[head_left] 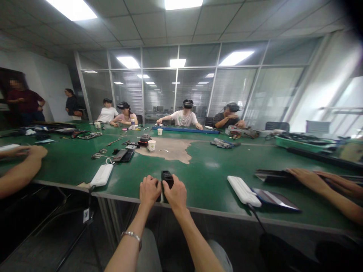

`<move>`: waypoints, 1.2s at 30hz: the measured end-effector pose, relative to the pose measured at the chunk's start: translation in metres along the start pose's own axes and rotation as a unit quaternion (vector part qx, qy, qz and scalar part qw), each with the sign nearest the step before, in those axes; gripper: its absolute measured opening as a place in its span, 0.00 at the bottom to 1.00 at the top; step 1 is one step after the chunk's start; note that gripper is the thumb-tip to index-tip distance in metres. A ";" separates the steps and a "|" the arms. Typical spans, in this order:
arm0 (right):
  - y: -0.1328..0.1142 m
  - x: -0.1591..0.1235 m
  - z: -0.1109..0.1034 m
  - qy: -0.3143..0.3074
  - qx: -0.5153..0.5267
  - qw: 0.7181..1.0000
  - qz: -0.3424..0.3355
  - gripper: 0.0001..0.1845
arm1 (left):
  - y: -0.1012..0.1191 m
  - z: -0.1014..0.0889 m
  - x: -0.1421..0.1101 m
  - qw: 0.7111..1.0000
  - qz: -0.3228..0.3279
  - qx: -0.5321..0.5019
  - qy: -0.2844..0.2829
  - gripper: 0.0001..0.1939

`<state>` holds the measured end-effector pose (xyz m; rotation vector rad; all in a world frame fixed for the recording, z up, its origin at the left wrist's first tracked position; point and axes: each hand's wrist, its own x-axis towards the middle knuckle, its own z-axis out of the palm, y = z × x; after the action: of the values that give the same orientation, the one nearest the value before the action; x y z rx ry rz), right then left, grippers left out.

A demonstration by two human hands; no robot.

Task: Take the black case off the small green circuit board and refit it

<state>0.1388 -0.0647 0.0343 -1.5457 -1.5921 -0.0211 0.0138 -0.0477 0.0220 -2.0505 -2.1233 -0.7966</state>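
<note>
So it's one big green table [207, 185], a bit shiny, with a ragged pale brown patch [176, 151] around the middle. Paper cup [152, 146] on that patch, second paper cup [160, 132] farther back, just in front of a long blue bar [185, 130]. Near edge, left side: a white box [102, 175] with a cable. Right side has another white box [243, 191], dark flat panel [278, 200] just beside it. Far right, a green tray [300, 144] heaped with dark cables [303, 137]. Black box [167, 176] at the near edge, can't tell if it's actually resting on top
</note>
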 end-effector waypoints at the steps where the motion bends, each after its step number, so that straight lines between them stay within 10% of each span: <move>1: 0.001 -0.003 0.001 -0.001 0.000 1.000 -0.002 0.25 | 0.000 0.000 0.000 1.000 -0.001 0.001 -0.001 0.17; 36: 0.022 -0.018 0.024 0.049 0.129 0.990 -0.014 0.27 | 0.001 -0.002 -0.001 1.000 0.000 -0.002 0.007 0.17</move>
<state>0.1396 -0.0600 -0.0025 -1.3022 -1.4769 0.0900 0.0141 -0.0493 0.0232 -2.0401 -2.1153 -0.8132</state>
